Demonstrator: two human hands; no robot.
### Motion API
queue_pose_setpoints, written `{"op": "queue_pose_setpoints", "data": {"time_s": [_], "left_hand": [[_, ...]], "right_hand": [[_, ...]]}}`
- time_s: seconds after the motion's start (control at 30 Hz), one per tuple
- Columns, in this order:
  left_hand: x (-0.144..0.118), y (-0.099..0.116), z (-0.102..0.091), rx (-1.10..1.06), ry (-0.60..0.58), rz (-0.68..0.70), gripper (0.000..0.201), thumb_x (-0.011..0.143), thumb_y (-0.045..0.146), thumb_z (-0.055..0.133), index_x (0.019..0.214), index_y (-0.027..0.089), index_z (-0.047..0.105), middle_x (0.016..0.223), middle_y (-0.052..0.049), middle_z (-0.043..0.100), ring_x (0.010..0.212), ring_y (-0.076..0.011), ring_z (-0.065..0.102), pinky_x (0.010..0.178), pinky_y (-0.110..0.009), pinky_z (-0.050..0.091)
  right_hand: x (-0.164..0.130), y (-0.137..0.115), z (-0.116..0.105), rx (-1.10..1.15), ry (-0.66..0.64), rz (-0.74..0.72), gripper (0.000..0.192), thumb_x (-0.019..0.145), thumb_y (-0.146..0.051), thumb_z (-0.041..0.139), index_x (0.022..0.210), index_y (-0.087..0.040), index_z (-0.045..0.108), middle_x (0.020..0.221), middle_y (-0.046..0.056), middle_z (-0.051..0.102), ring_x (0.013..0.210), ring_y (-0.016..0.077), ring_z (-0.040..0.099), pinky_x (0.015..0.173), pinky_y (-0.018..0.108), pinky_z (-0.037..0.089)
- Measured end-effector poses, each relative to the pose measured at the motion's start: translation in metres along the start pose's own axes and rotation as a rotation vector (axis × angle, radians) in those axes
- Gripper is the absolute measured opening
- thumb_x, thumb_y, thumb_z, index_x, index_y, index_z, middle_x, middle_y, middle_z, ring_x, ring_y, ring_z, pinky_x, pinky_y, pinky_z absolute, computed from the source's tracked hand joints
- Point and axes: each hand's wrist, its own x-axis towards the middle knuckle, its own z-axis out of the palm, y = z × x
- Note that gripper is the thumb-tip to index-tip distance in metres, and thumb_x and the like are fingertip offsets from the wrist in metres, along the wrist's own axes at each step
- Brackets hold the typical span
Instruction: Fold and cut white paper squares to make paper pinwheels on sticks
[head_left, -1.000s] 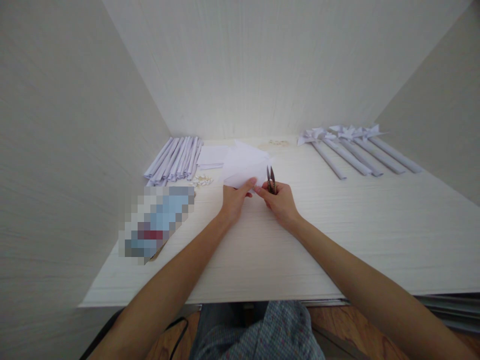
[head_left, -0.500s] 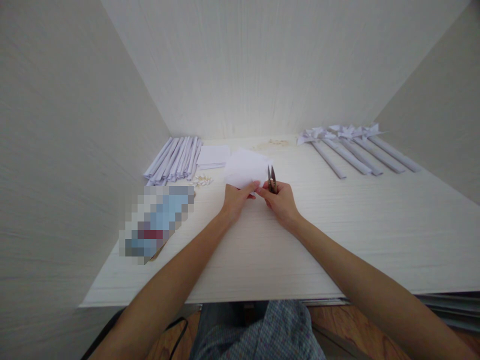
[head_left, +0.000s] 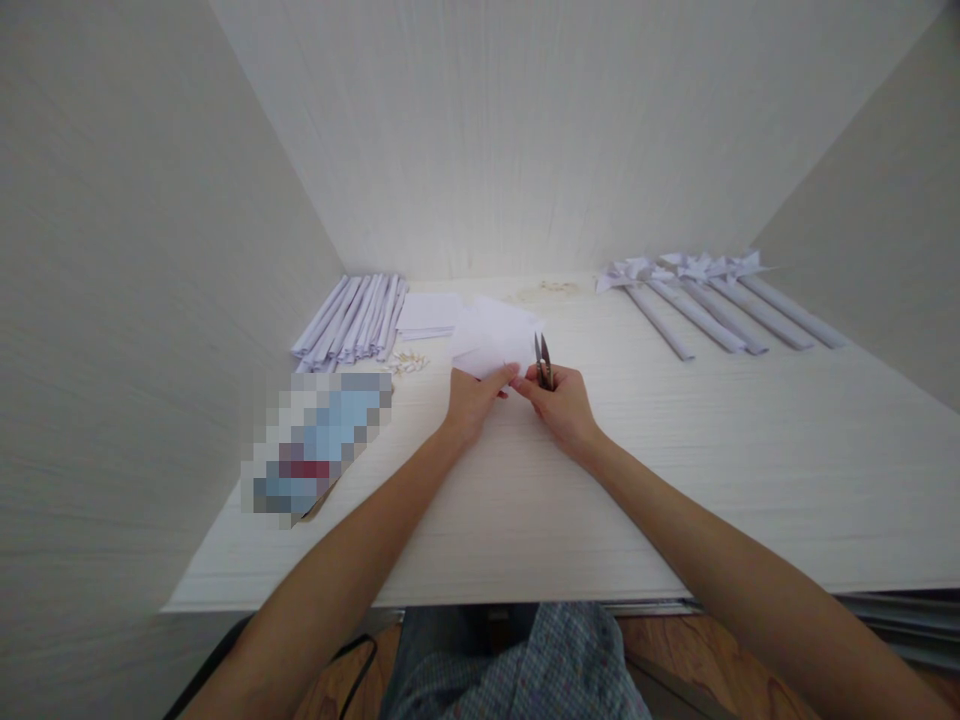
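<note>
L hand [head_left: 472, 402] pinched on paper [head_left: 491, 335], R hand [head_left: 561, 400] curled round snips [head_left: 546, 354], prob. folding, tips part-hidden; needs steady pinch next.

We get soft, rather dim light, strongest on the back wall [head_left: 480, 190] and tabletop [head_left: 667, 420] around and beyond the grip; to either side of it, the left wall [head_left: 127, 300] and right wall [head_left: 885, 200] sink into grey. The paper [head_left: 491, 335] in the grip looks washed out, its far edge nearly melting into the tabletop. We see faint, soft shadow below the grip, forearms [head_left: 345, 560] stretched by wide-angle distortion nearer us, and coarse pixel blocks [head_left: 322, 445] to its left.
</note>
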Motion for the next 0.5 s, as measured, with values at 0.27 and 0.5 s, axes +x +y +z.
{"op": "queue_pose_setpoints", "data": {"time_s": [0.27,0.5], "left_hand": [[0.002,0.001,-0.002,-0.077,-0.018,-0.025,0.025,0.052,0.025,0.07,0.074,0.016,0.062,0.071,-0.002,0.065,0.059,-0.0122,0.057,0.043,-0.019,0.042],[0.009,0.004,-0.007,-0.183,0.132,0.043,0.014,0.059,0.025,0.064,0.067,0.017,0.058,0.061,0.003,0.06,0.056,-0.0089,0.056,0.048,-0.019,0.045]], "right_hand": [[0.001,0.002,0.0,0.081,0.014,0.023,0.03,0.058,-0.042,0.068,0.061,-0.017,0.051,0.046,-0.009,0.035,0.041,0.005,0.027,0.04,0.023,0.018],[-0.011,-0.013,0.005,0.368,-0.245,0.17,0.046,0.073,-0.059,0.047,0.089,-0.017,0.055,0.055,-0.008,0.037,0.04,0.0043,0.023,0.039,0.022,0.016]]}}
